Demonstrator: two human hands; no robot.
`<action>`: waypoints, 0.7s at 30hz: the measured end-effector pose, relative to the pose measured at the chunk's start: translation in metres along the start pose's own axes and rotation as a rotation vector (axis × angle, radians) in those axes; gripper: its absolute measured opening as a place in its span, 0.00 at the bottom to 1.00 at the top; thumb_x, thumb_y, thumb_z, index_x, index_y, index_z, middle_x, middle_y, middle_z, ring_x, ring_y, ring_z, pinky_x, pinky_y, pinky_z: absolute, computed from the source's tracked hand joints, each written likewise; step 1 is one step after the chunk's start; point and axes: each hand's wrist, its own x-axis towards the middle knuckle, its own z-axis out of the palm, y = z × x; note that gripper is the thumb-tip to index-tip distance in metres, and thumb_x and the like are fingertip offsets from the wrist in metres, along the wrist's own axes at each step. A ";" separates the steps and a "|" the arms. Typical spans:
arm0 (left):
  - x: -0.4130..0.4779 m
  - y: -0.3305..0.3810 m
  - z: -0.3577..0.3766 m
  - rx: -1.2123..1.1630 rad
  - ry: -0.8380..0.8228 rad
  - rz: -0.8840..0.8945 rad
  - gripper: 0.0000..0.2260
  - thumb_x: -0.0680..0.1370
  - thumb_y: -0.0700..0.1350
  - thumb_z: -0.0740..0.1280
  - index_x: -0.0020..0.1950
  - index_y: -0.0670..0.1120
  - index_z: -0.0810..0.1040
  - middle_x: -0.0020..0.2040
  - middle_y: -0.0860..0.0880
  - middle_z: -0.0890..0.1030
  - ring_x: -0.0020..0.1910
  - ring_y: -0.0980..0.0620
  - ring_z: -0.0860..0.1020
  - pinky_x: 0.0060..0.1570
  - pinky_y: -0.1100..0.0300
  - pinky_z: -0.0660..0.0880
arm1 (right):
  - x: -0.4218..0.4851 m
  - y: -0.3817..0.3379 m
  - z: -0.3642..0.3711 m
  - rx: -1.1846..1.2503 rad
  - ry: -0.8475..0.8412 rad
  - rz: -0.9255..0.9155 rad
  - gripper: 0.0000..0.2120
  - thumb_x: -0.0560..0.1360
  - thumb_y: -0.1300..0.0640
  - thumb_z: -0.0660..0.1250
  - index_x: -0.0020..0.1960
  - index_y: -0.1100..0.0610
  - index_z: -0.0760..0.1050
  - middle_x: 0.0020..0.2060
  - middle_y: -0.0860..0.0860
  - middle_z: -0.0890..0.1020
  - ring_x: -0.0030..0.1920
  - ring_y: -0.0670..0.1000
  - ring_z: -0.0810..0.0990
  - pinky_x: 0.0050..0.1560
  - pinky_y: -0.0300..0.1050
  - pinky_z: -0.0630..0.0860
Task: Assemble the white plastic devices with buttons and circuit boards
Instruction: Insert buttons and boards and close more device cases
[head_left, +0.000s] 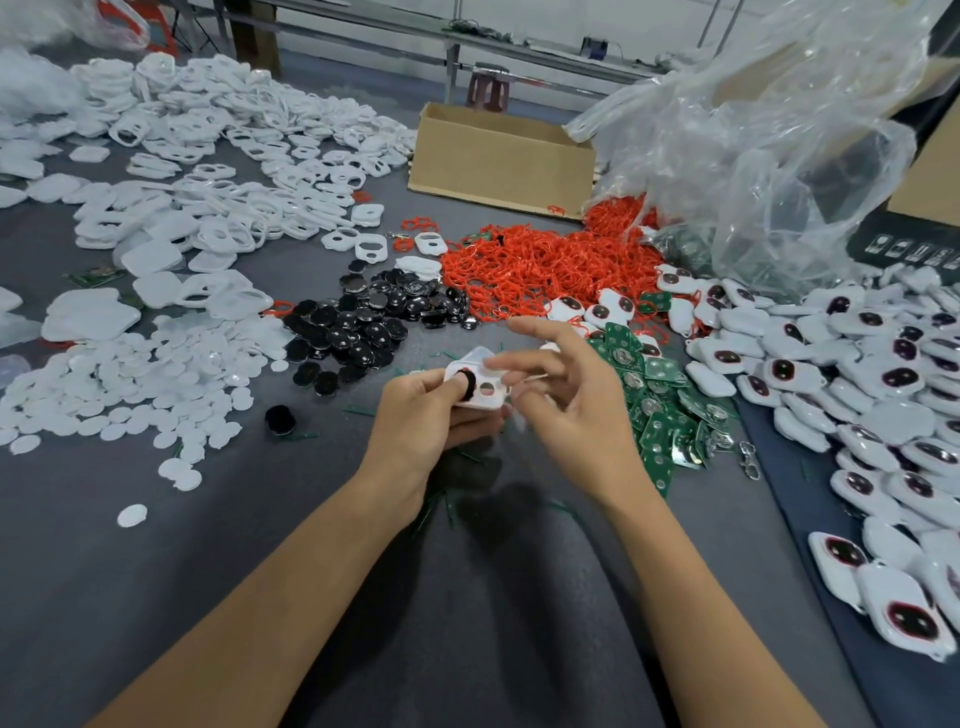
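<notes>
1. Head view, the grip: the left hand (431, 415) holds a white shell (496, 401) clamped between fingers and thumb. The thumb presses a black button (467, 385) into one opening. The round opening beside it shows empty.
2. The right hand (571, 400) sits just right of the shell, fingers spread and loose, apparently gripping nothing. Its fingertips are blurred, so I cannot tell whether they touch the shell.
3. Supplies on the tabletop (467, 597): loose buttons (363, 332) lie ahead and left of the left hand, and green boards (665, 400) lie just right of the right hand. Red rings (545, 265) are beyond both hands, and finished devices (857, 395) are far right.
4. Risk, as I judge it: the button may be only partly seated. A skewed thumb push could leave it crooked or pop it out among the loose buttons.
5. Risk: only one hand has the shell. A hard press could twist it free of the fingers.
6. Risk: the boards are heaped close by. A quick reach to the right could snag several boards or scatter them toward the finished devices.
</notes>
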 end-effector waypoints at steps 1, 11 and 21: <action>0.001 -0.001 0.000 0.001 0.025 -0.001 0.12 0.81 0.35 0.58 0.44 0.38 0.79 0.38 0.43 0.85 0.37 0.47 0.84 0.40 0.59 0.82 | 0.002 0.000 -0.004 0.013 0.045 -0.017 0.24 0.71 0.76 0.59 0.57 0.54 0.74 0.44 0.49 0.85 0.43 0.48 0.81 0.49 0.42 0.77; 0.005 -0.003 -0.005 0.012 0.181 0.099 0.10 0.80 0.33 0.59 0.44 0.39 0.78 0.37 0.43 0.84 0.34 0.47 0.84 0.33 0.63 0.80 | 0.009 0.019 -0.030 -0.237 0.363 0.099 0.21 0.68 0.75 0.58 0.43 0.52 0.80 0.37 0.45 0.84 0.40 0.39 0.82 0.41 0.33 0.74; 0.019 0.012 -0.033 -0.109 0.643 0.285 0.08 0.80 0.37 0.59 0.49 0.38 0.78 0.41 0.42 0.83 0.36 0.49 0.85 0.33 0.62 0.79 | 0.002 0.014 0.017 -0.532 -0.034 -0.117 0.09 0.70 0.65 0.70 0.45 0.53 0.84 0.42 0.48 0.85 0.47 0.53 0.78 0.49 0.40 0.67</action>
